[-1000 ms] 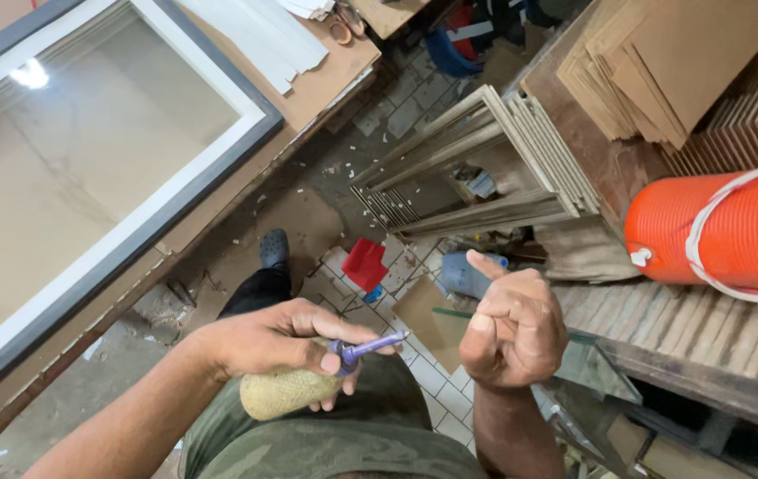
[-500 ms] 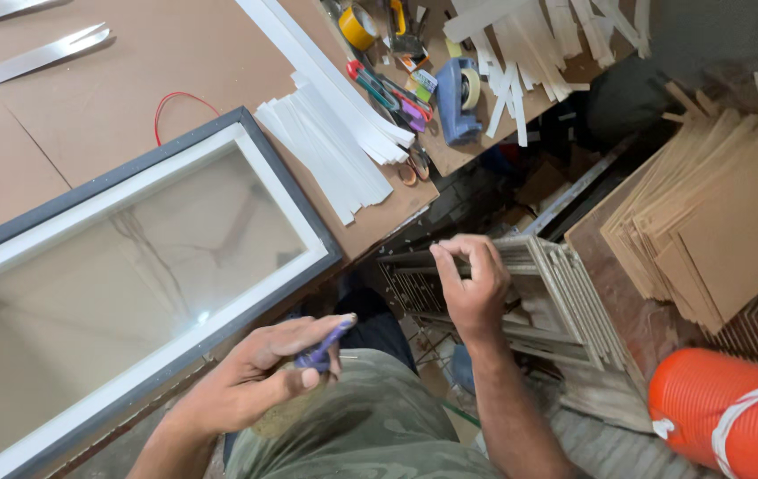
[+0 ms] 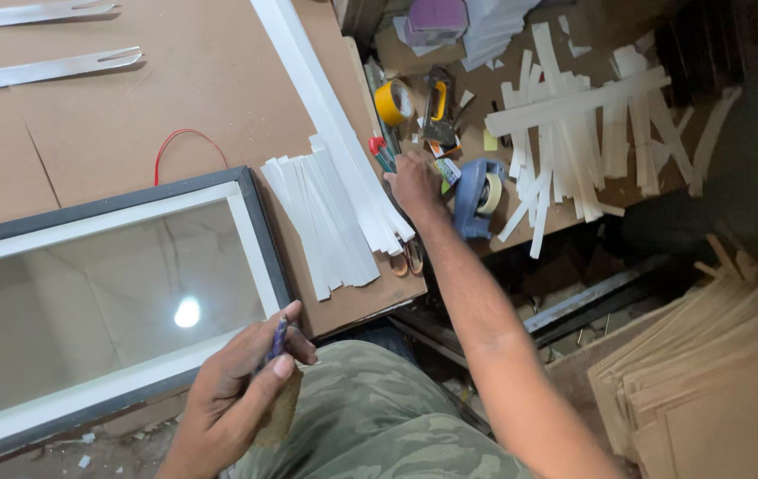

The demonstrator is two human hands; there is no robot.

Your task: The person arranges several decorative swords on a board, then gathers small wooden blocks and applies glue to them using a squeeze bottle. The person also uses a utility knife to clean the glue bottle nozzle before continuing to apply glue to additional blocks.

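Right hand (image 3: 414, 184) now reaching among tools | left hand (image 3: 241, 386) gripping slim purple pen (image 3: 278, 339)

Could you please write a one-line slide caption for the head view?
Left hand grips a tool with a purple shaft beside a framed glass panel; right hand reaches among tools near a tape dispenser.

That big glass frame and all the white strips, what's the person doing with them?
The left hand holds a small purple-handled tool near the corner of the dark glass frame. The right hand reaches across the brown table to the clutter beside a blue tape dispenser. A pile of white strips lies between them.
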